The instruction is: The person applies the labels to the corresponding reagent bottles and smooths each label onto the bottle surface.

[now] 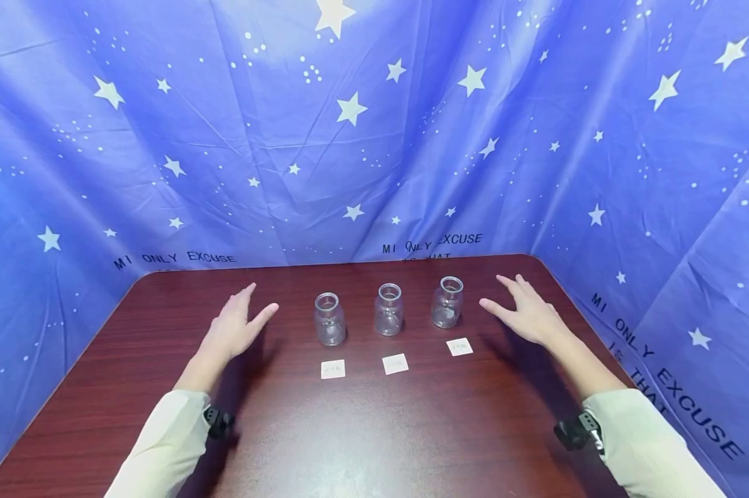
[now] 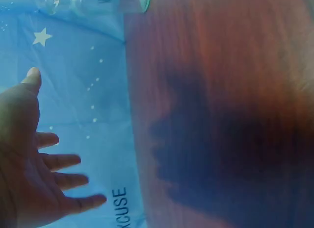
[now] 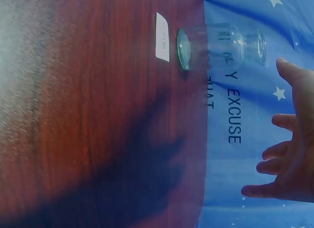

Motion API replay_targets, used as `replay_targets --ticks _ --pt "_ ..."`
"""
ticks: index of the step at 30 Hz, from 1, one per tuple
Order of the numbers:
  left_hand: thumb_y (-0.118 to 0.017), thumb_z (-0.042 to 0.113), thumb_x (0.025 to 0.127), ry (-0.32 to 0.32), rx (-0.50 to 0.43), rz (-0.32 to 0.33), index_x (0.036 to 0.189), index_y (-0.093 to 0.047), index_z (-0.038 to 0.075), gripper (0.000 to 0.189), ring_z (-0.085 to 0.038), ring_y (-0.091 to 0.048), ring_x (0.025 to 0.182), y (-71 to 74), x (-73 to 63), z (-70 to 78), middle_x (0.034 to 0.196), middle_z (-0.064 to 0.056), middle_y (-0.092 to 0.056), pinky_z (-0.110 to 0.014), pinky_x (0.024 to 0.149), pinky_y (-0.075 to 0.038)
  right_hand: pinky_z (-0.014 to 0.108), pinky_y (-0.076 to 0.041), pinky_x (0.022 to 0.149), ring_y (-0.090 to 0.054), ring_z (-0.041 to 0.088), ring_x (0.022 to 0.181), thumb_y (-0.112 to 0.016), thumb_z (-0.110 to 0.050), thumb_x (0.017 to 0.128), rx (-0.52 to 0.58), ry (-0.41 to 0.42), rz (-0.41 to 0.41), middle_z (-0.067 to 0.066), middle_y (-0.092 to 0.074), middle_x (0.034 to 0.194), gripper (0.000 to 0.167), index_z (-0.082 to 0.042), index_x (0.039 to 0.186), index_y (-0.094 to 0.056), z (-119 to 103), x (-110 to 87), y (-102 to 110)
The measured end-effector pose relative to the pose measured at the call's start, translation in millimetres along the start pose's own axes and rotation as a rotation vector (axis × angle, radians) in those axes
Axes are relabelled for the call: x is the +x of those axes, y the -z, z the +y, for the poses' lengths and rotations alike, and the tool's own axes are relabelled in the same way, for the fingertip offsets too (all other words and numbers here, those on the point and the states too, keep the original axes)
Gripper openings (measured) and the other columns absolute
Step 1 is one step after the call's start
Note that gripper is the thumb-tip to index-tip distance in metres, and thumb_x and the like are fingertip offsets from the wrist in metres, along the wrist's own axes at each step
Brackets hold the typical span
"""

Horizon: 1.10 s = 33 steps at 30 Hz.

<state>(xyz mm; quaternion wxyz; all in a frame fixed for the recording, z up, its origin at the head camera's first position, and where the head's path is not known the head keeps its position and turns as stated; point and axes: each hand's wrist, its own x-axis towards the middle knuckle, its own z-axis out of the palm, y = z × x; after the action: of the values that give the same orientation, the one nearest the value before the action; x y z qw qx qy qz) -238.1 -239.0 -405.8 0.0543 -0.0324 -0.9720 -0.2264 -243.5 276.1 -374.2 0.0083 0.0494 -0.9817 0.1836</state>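
Three clear glass jars without lids stand upright in a row: a left jar [image 1: 330, 321], a middle jar [image 1: 389, 311] and a right jar [image 1: 447, 304]. My left hand [image 1: 234, 328] is held out to the left of the row, fingers spread, holding nothing. To the right of the row, my right hand [image 1: 526, 315] is likewise spread and holds nothing. Its thumb points toward the right jar, with a gap between them. In the right wrist view that jar [image 3: 211, 46] appears sideways beyond the thumb. Part of the left jar [image 2: 98, 2] shows at the top of the left wrist view.
A small white card lies in front of each jar: the left card [image 1: 333, 369], the middle card [image 1: 395, 364] and the right card [image 1: 459, 346], each with faint writing. The dark red wooden table [image 1: 374, 429] ends at a blue star-patterned curtain [image 1: 374, 138].
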Motion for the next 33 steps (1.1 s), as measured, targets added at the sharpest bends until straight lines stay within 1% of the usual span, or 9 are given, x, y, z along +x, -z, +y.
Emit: replay_targets --ticks 4,8,11,15,19,21,26,30,33 --pt "-0.046 0.052 0.093 -0.053 -0.14 0.021 0.141 -0.03 -0.004 0.075 -0.043 -0.037 0.13 -8.4 -5.7 1.0 0.138 -0.029 -0.041 -0.056 0.106 -0.03 0.067 -0.026 0.1 -0.026 0.047 0.135 -0.044 -0.061 0.089 0.049 0.036 0.013 0.031 -0.028 0.146 0.078 -0.004 0.141 -0.035 -3.7 -3.7 -5.4" --pt "-0.052 0.049 0.091 -0.062 -0.227 0.021 0.136 -0.04 0.0 0.067 -0.039 -0.047 0.122 -15.3 -12.0 5.9 0.13 -0.024 -0.051 -0.053 0.102 -0.036 0.06 -0.032 0.101 -0.038 0.044 0.129 -0.048 -0.057 0.089 0.074 0.065 0.038 0.026 -0.045 0.137 0.07 -0.002 0.134 -0.046 -8.2 -6.6 -13.3" --pt "-0.056 0.047 0.09 -0.066 -0.287 -0.004 0.13 -0.047 0.002 0.061 -0.036 -0.054 0.115 -20.5 -15.7 11.1 0.125 -0.021 -0.057 -0.051 0.098 -0.041 0.057 -0.037 0.098 -0.046 0.041 0.123 -0.051 -0.055 0.089 0.099 0.08 0.055 0.022 -0.054 0.13 0.064 -0.004 0.127 -0.053 -13.9 -8.0 -19.4" --pt "-0.063 0.043 0.086 -0.076 -0.337 -0.054 0.122 -0.055 0.004 0.053 -0.032 -0.06 0.106 -26.9 -20.2 19.4 0.118 -0.017 -0.063 -0.048 0.092 -0.047 0.053 -0.041 0.094 -0.054 0.037 0.115 -0.057 -0.051 0.087 0.146 0.114 0.073 0.018 -0.062 0.12 0.055 -0.005 0.117 -0.06 -24.7 -8.7 -28.7" --pt "-0.067 0.039 0.084 -0.109 -0.324 -0.082 0.114 -0.06 0.004 0.047 -0.025 -0.063 0.095 -32.9 -24.9 28.8 0.107 -0.013 -0.067 -0.043 0.086 -0.05 0.049 -0.045 0.091 -0.06 0.032 0.108 -0.063 -0.044 0.085 0.198 0.151 0.077 0.014 -0.067 0.11 0.047 -0.005 0.111 -0.064 -38.4 -9.3 -38.5" --pt "-0.068 0.037 0.084 -0.132 -0.313 -0.098 0.11 -0.062 0.004 0.043 -0.021 -0.063 0.091 -36.2 -27.3 32.9 0.103 -0.011 -0.068 -0.041 0.083 -0.051 0.047 -0.046 0.089 -0.061 0.029 0.103 -0.064 -0.042 0.085 0.22 0.167 0.062 0.011 -0.068 0.105 0.045 -0.005 0.11 -0.064 -46.1 -9.9 -43.5" --pt "-0.071 0.032 0.081 -0.176 -0.311 -0.15 0.102 -0.065 0.005 0.035 -0.015 -0.062 0.083 -45.8 -32.0 41.6 0.093 -0.006 -0.069 -0.035 0.078 -0.051 0.042 -0.048 0.084 -0.062 0.022 0.095 -0.066 -0.041 0.083 0.245 0.215 0.025 0.007 -0.069 0.102 0.042 -0.007 0.109 -0.065 -65.6 -9.9 -56.6" --pt "-0.073 0.03 0.08 -0.22 -0.29 -0.188 0.099 -0.065 0.007 0.031 -0.014 -0.061 0.083 -52.5 -33.0 46.5 0.09 -0.002 -0.068 -0.032 0.075 -0.049 0.04 -0.049 0.083 -0.063 0.02 0.093 -0.066 -0.041 0.083 0.252 0.263 -0.002 0.006 -0.069 0.101 0.04 -0.009 0.108 -0.066 -78.7 -8.3 -69.0" --pt "-0.074 0.026 0.078 -0.261 -0.265 -0.202 0.098 -0.065 0.008 0.028 -0.014 -0.06 0.081 -55.0 -33.7 49.1 0.091 -0.002 -0.068 -0.03 0.073 -0.048 0.039 -0.05 0.084 -0.063 0.019 0.094 -0.067 -0.039 0.083 0.258 0.3 -0.028 0.005 -0.069 0.1 0.037 -0.009 0.107 -0.066 -88.2 -7.7 -79.4"
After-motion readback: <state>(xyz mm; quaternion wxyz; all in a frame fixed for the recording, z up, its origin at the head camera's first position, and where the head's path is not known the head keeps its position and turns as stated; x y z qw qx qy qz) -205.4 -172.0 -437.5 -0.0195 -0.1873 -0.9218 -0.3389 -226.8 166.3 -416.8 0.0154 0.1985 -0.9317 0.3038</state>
